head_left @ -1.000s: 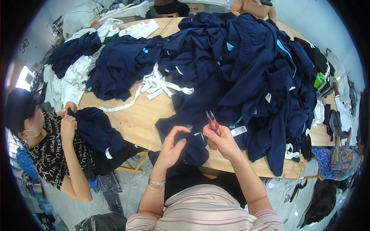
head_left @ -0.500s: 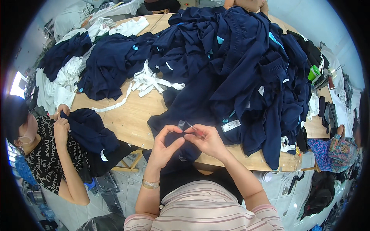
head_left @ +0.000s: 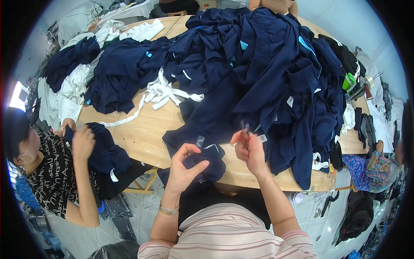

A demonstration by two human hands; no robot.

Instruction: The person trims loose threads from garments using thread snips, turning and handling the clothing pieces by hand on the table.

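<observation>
My left hand (head_left: 183, 168) is over a navy garment (head_left: 213, 166) at the table's near edge. Its thumb and forefinger are spread apart, with dark cloth beneath them; the other fingers are mostly hidden. A small clear plastic strip (head_left: 200, 141) shows at the forefinger's tip; whether it is attached to the cloth I cannot tell. To the right, my right hand (head_left: 251, 151) is closed around a small pointed hand tool (head_left: 245, 128), blurred by motion. Just behind that hand, a white tag (head_left: 262, 138) hangs on the big pile of navy garments (head_left: 267, 86).
White tape (head_left: 166, 91) lies loosely coiled on the wooden table (head_left: 142, 138). At left, a masked co-worker (head_left: 56, 172) handles another navy garment (head_left: 105, 151). A green container (head_left: 349, 81) stands far right, near another person (head_left: 375, 168). White garments (head_left: 73, 86) lie at far left.
My right hand has pulled away from the left, moving right with the tool. The near garment has shifted and folded up beneath my left hand, uncovering table between the hands.
</observation>
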